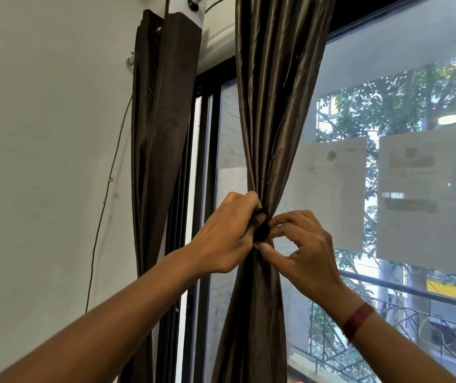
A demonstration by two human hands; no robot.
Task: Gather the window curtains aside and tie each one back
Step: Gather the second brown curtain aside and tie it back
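Tying step: my left hand (229, 233) grips the bunched curtain (271, 111); my right hand (305, 246) pinches the dark tie (262, 230) wrapped there. Next, I judge: cinch and fasten.

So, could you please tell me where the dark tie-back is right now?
Head view, centre: the tie-back sits at the waist of the gathered curtain, held between the left hand and right hand.
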